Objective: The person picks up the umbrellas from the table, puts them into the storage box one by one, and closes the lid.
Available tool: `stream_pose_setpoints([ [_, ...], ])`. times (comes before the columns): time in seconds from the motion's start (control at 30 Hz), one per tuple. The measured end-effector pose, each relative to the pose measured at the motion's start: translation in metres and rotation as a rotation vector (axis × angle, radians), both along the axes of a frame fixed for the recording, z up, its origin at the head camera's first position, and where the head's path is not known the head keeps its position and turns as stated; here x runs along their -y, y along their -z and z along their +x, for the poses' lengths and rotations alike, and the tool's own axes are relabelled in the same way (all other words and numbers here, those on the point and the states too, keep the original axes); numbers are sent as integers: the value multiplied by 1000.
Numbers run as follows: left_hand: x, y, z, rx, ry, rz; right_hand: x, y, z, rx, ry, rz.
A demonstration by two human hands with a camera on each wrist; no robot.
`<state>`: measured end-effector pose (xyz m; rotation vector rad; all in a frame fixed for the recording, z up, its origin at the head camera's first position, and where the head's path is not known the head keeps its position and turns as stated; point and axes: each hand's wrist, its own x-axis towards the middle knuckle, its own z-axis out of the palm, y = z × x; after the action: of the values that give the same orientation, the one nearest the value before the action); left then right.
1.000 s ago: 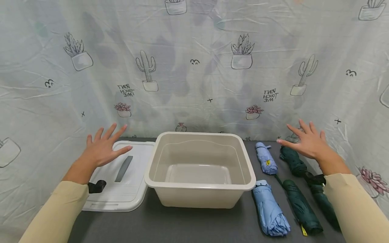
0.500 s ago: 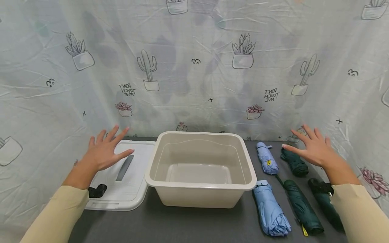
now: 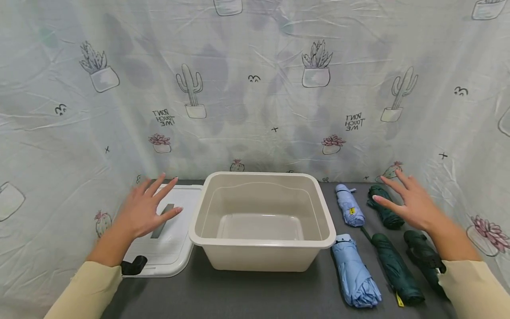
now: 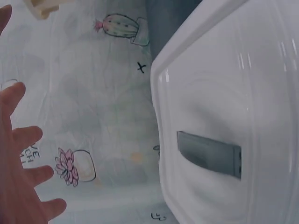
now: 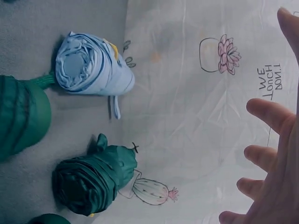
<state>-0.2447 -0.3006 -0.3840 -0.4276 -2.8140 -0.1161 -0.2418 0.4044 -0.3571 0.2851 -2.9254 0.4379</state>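
Note:
My left hand point(image 3: 142, 210), fingers spread, hovers over a white lid point(image 3: 175, 252) with a grey strip point(image 4: 210, 154). My right hand point(image 3: 414, 206) is held in the air with spread fingers above the folded umbrellas and touches none of them. Beneath and beside it lie a small blue umbrella point(image 3: 349, 206), a larger blue umbrella point(image 3: 356, 272) and green umbrellas, one at the back point(image 3: 385, 208), one in front point(image 3: 398, 268) and one partly behind the right sleeve point(image 3: 424, 254). Between the hands stands a beige plastic bin point(image 3: 263, 257) with nothing in it.
A dark grey table surface point(image 3: 223, 297) carries everything. Behind it hangs a pale curtain point(image 3: 255, 106) printed with potted plants, which also closes off both sides. The bin stands close to the lid on its left and the blue umbrellas on its right.
Both hands have lowered a little toward the table, the left also shifting right. The right sleeve has moved outward, uncovering more of the green umbrellas. Bin, lid and umbrellas stay in place.

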Motion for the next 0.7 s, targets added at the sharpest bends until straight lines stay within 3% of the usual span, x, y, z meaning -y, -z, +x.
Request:
stream_pose_setpoints([
  [0.27, -12, 15, 12, -26, 71, 123, 0, 13, 18, -46, -43, -130],
  [0.5, -27, 20, 29, 59, 146, 345, -8, 26, 34, -37, -44, -205],
  [0.7, -42, 25, 37, 67, 190, 442, -12, 36, 48, -14, -9, -234],
])
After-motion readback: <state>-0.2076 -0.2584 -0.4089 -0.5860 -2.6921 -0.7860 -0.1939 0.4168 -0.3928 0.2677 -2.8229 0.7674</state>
